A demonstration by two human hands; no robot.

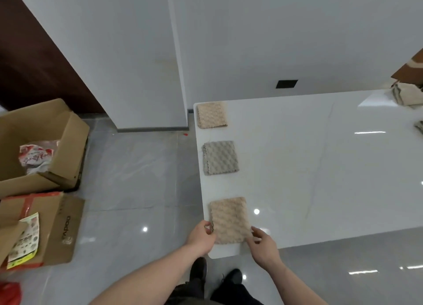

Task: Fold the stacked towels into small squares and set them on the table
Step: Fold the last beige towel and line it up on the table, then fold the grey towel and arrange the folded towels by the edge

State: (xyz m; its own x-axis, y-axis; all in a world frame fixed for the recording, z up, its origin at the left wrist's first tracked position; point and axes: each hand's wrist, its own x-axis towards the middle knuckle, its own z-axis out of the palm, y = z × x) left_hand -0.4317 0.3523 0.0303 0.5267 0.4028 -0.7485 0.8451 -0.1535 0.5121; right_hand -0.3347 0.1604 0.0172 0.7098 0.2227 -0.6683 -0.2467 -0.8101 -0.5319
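Three folded towels lie in a row along the left edge of the white table point(320, 167). The far one is beige point(212, 114), the middle one grey point(220, 157), the near one beige point(229, 220). My left hand point(202, 237) pinches the near towel's left edge with curled fingers. My right hand point(263, 241) touches its near right corner with bent fingers. A stack of unfolded towels point(406, 94) sits at the table's far right, partly cut off by the frame.
Two cardboard boxes point(43, 149) point(57, 227) with packets stand on the tiled floor to the left. A white wall pillar point(142, 76) rises beyond the table's left corner. Another towel edge point(420, 127) shows at the right. My shoes point(199, 269) are below the table's near corner.
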